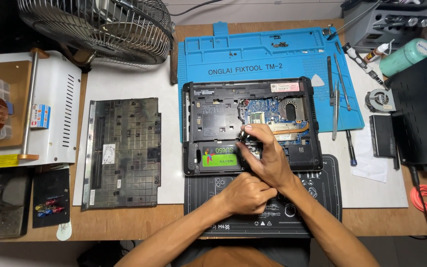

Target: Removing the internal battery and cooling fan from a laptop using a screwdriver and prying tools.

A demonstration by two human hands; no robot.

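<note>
Laptop guts [253, 123] are laid open on the blue repair mat [268, 54], bottom side up. Right hand [268, 155] is curled over the middle of the board, fingertips pinched on something small and shiny that can't be made out. Left hand [245, 194] is balled up loosely just below, nothing visibly held. A solid-state drive [217, 155] is seated just left of the fingers, and the removed bottom cover [123, 151] is parked well off to the left.

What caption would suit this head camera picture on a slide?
Right hand reaches into an opened laptop beside its drive; left hand rests below.
</note>
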